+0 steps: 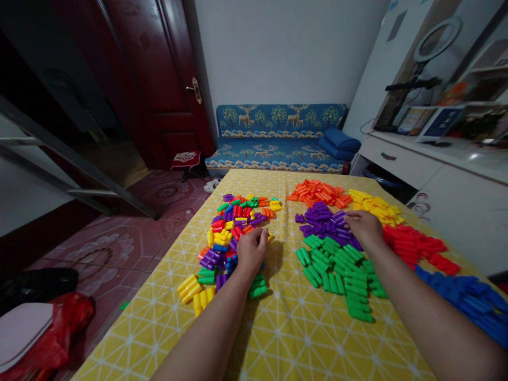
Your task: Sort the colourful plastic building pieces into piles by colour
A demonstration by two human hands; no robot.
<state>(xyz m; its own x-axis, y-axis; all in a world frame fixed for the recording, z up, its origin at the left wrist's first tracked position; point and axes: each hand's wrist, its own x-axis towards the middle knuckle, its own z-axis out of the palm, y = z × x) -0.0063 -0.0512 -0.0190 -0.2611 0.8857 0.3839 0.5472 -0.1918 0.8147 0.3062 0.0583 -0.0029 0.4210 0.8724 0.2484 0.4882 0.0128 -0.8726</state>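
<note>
A mixed-colour heap of plastic pieces point(238, 211) lies on the left of the yellow patterned table. My left hand point(253, 248) is over its right side, fingers curled down, and what they hold, if anything, is hidden. On the right, pieces lie in single-colour piles: orange point(319, 193), purple point(323, 222), green point(331, 262), yellow point(375, 207), red point(415, 243) and blue point(464, 296). My right hand point(363, 227) is at the right side of the purple pile, thumb and fingers pinched together at a purple piece point(340, 218).
The yellow tablecloth point(278, 338) covers the table. Beyond its far edge stands a blue patterned sofa point(278, 145). A white cabinet point(460, 201) is at the right. On the left are a metal ladder point(79, 164) and a red bag point(71, 323) on the tiled floor.
</note>
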